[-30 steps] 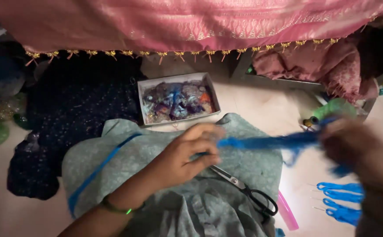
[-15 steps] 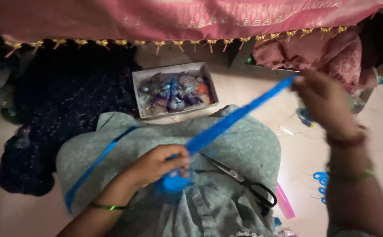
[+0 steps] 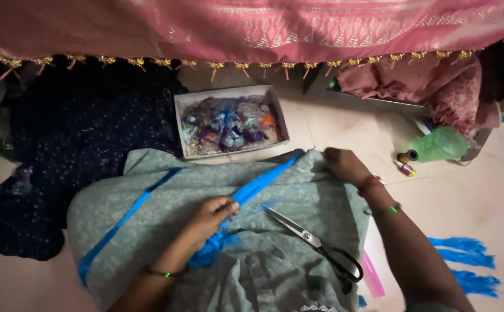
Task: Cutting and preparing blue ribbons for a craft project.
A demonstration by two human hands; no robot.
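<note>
One blue strip: pinched in the closed fingers of the left hand, far end pinned under the right hand, stretched across one grey-green garment. One pair of scissors is laid alongside; one scrap box beyond.

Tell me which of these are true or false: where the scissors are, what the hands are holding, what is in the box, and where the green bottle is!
1. The scissors lie open on the grey-green cloth. True.
2. The left hand holds the scissors. False: it grips the blue strip; no hand touches the scissors.
3. The right hand holds the strip's far end at the cloth's edge. True.
4. The white box holds only buttons. False: it holds a mixed heap of coloured scraps.
5. The green bottle stands upright on the cloth. False: it lies on the floor, right of the cloth.
</note>
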